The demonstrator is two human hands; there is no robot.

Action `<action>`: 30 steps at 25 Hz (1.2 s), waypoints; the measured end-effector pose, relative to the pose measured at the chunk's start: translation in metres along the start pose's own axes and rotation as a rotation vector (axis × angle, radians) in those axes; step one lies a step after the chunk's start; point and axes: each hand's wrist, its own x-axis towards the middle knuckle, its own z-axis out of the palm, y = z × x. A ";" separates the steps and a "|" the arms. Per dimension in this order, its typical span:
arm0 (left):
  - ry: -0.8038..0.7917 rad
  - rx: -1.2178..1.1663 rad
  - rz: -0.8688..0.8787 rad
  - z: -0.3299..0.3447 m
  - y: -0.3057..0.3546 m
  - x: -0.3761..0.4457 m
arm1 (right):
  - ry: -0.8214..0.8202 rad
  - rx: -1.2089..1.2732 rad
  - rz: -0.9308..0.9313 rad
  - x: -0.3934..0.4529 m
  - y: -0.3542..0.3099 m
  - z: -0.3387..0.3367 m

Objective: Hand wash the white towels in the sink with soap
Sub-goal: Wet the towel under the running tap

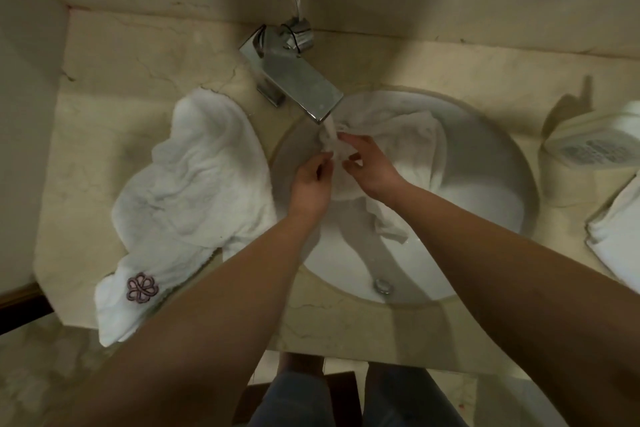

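A white towel (pixel 408 146) lies bunched in the round white sink (pixel 485 191), with part of it lifted under the running water from the chrome faucet (pixel 301 83). My left hand (pixel 311 180) and my right hand (pixel 367 163) both pinch that wet towel just below the spout. A second white towel (pixel 187 191) with a purple flower emblem lies crumpled on the counter left of the basin and hangs over the front edge. No soap shows in view.
The beige marble counter (pixel 114 135) meets a wall at the left and back. A white round container (pixel 595 146) and a folded white towel (pixel 616 232) sit at the right edge. The drain (pixel 382 286) lies near the sink's front.
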 end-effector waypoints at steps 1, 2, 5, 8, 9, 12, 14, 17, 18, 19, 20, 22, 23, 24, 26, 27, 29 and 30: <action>-0.015 -0.021 0.028 -0.003 0.007 -0.002 | -0.024 -0.043 -0.030 -0.001 -0.006 -0.006; -0.025 -0.034 0.050 -0.006 0.015 -0.004 | -0.032 -0.093 -0.051 -0.002 -0.010 -0.012; -0.011 -0.023 0.084 -0.019 0.036 -0.011 | -0.009 -0.218 -0.088 -0.013 -0.028 -0.028; -0.036 0.006 0.125 -0.029 0.058 -0.024 | 0.062 -0.208 -0.141 -0.034 -0.048 -0.036; -0.059 0.015 0.156 -0.031 0.065 -0.029 | 0.089 -0.196 -0.150 -0.040 -0.055 -0.040; -0.124 0.033 0.155 -0.038 0.080 -0.045 | 0.162 -0.129 -0.135 -0.056 -0.073 -0.056; -0.157 0.062 0.167 -0.044 0.088 -0.051 | 0.168 -0.079 -0.154 -0.065 -0.083 -0.068; -0.157 0.047 0.231 -0.051 0.103 -0.061 | 0.193 0.018 -0.149 -0.079 -0.096 -0.078; -0.166 0.047 0.232 -0.054 0.106 -0.063 | 0.210 0.063 -0.141 -0.083 -0.101 -0.080; -0.188 0.071 0.223 -0.056 0.107 -0.065 | 0.228 0.109 -0.140 -0.088 -0.106 -0.081; -0.215 0.117 0.203 -0.059 0.105 -0.065 | 0.243 0.149 -0.138 -0.091 -0.110 -0.082; -0.247 0.198 0.166 -0.064 0.100 -0.064 | 0.278 0.188 -0.144 -0.097 -0.118 -0.084; -0.244 0.198 0.156 -0.066 0.100 -0.064 | 0.298 0.199 -0.134 -0.099 -0.120 -0.085; -0.234 0.170 0.160 -0.067 0.103 -0.066 | 0.328 0.207 -0.111 -0.100 -0.120 -0.088; -0.215 0.062 0.201 -0.069 0.119 -0.074 | 0.384 0.223 -0.062 -0.101 -0.120 -0.095; -0.222 0.009 0.214 -0.070 0.130 -0.079 | 0.388 0.246 -0.049 -0.101 -0.120 -0.099; -0.254 -0.015 0.242 -0.072 0.148 -0.084 | 0.293 0.334 -0.053 -0.104 -0.123 -0.104; -0.270 -0.009 0.260 -0.073 0.154 -0.085 | 0.215 0.362 -0.048 -0.105 -0.127 -0.105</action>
